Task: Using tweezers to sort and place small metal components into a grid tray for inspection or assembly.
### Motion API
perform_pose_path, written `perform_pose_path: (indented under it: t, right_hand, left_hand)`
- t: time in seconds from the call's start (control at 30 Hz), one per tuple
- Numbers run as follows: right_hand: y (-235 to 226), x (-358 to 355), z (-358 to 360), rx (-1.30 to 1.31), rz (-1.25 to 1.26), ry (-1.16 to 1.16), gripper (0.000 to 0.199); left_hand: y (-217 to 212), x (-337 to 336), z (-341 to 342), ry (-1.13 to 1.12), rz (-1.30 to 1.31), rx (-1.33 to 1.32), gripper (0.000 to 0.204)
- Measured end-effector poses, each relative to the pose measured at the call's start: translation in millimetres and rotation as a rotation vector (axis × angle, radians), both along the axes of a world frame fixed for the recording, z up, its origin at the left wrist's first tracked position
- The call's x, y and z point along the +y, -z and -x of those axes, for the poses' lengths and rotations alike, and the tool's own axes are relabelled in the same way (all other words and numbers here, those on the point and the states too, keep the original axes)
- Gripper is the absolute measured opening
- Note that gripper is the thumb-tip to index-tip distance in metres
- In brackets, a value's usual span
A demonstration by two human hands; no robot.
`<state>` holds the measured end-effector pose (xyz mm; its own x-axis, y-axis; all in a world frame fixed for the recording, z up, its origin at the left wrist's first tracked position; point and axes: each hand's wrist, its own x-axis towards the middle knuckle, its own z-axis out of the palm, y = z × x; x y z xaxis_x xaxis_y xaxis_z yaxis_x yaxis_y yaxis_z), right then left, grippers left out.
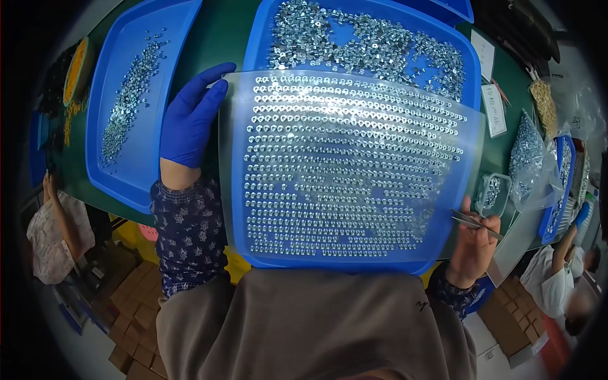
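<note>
A clear plastic sheet (pixel 230 158) lies in front of me over a large blue tray, carrying rows of small shiny metal pieces (pixel 335 136) with some gaps in the lower rows. My left hand (pixel 190 123), in a blue glove, is closed on the sheet's upper left corner, thumb and fingers pinching the edge. By the lower right edge of the sheet my bare right hand (pixel 476 247) is closed round metal tweezers (pixel 468 220), whose tips point left. Whether its fingers also touch the sheet, I cannot tell.
The large blue tray (pixel 256 50) holds loose metal pieces at its far end. Another blue tray (pixel 168 69) stands left with more. At right are a small clear box (pixel 493 195), a bag of metal parts (pixel 527 158) and labels (pixel 494 109). People work at both sides.
</note>
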<state>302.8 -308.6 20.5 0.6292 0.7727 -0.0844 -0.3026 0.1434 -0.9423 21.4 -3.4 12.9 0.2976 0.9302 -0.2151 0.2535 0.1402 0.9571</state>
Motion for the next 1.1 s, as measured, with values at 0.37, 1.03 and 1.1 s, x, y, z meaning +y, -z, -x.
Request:
perform_pose_path:
  t: [0.37, 1.03, 1.1]
  right_hand:
    - [-3.2, -5.1, 5.2, 0.058, -0.010, -0.011, 0.013]
    - [-96.3, 94.2, 31.4, -1.064, 0.065, -0.678, 0.020]
    - [-101.2, 113.6, 43.9, -1.151, 0.035, -0.745, 0.018]
  left_hand:
    - [0.8, -3.3, 1.8, 0.031, 0.023, -0.021, 0.026]
    - [-11.9, -2.0, 23.1, 0.008, 0.423, -0.890, 0.038]
    - [-18.2, -5.1, 20.9, 0.056, 0.446, -0.959, 0.039]
